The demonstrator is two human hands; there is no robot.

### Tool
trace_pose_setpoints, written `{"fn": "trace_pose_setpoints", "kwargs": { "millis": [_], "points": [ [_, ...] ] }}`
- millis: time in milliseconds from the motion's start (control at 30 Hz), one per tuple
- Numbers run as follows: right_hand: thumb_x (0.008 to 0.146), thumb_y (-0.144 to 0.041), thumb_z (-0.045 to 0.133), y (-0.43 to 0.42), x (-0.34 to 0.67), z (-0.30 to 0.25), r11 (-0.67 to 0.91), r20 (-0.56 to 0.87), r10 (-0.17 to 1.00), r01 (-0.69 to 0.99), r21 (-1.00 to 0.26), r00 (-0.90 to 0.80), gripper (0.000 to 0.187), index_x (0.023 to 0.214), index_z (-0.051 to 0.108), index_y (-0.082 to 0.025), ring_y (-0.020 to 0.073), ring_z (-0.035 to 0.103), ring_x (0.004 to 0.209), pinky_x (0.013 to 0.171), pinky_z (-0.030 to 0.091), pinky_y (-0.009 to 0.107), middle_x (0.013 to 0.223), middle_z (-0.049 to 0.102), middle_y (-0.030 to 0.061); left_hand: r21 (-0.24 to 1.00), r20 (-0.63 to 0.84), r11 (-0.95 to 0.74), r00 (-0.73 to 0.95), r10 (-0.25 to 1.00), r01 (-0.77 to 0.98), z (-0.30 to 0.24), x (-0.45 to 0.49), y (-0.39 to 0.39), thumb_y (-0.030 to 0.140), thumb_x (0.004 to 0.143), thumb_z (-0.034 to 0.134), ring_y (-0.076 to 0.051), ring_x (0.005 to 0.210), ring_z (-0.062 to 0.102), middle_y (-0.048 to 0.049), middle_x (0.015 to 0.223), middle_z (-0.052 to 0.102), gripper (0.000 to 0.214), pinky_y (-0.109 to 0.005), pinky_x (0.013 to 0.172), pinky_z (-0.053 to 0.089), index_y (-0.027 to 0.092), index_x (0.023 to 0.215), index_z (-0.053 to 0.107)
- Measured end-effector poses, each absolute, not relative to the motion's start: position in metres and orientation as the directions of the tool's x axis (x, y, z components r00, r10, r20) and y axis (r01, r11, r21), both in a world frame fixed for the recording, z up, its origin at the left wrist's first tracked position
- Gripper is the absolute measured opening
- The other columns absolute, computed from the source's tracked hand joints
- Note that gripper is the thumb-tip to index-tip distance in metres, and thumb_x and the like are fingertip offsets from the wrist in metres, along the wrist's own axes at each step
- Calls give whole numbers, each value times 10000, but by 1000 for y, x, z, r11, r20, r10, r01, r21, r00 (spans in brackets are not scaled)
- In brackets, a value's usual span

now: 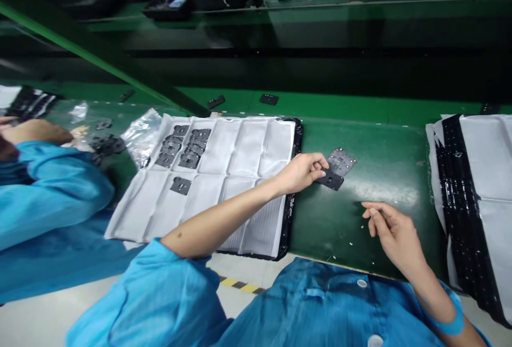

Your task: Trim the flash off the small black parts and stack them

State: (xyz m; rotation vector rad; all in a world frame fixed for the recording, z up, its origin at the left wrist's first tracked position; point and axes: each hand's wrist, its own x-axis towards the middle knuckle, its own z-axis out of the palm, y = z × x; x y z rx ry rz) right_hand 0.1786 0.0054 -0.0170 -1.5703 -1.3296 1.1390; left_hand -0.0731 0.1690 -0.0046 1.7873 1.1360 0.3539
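My left hand is closed, thumb and fingers pinching the edge of a flat black plastic plate with small cut-outs. Just behind it, a greyish plate of similar kind lies on the green bench, partly overlapped by the black one. My right hand hovers over the bench to the right, index finger stretched out, other fingers loosely bent, nothing visible in it. Left of my left hand is a white-lined tray divided into compartments. Several dark plates fill two of its back compartments, and a single plate lies in a front one.
Another white-lined tray with black wrap stands at the right. Loose black parts lie along the back. A clear plastic bag and a co-worker's blue sleeve are at the left. A green post slants down behind the tray.
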Motion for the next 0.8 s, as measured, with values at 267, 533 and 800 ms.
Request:
{"fn": "trace_pose_setpoints", "kwargs": {
  "millis": [267,533,800],
  "points": [
    [1083,-241,466,4,176,-23,-34,-28,999,364,-931,21,305,1136,758,-171,149,694,637,632,597,283,846,738,50,584,-144,-397,572,808,708,-13,-60,195,113,910,758,-163,787,673,-79,1115,691,210,-313,822,545,150,1112,716],
    [915,11,415,1,175,-32,52,37,998,367,-929,-47,455,1155,742,-194,159,737,766,739,627,291,926,759,53,390,-132,-438,520,844,810,3,-75,238,204,961,708,-218,910,717,-122,1208,702,218,-359,937,568,144,1169,735],
    [792,96,465,0,164,-18,78,73,997,329,-941,-26,543,1124,773,-203,200,743,1100,986,595,332,1176,762,88,123,-186,-58,80,979,991,-4,-127,401,543,796,774,-500,1208,673,-107,1071,728,452,-547,997,559,154,1005,675]
  ]
}}
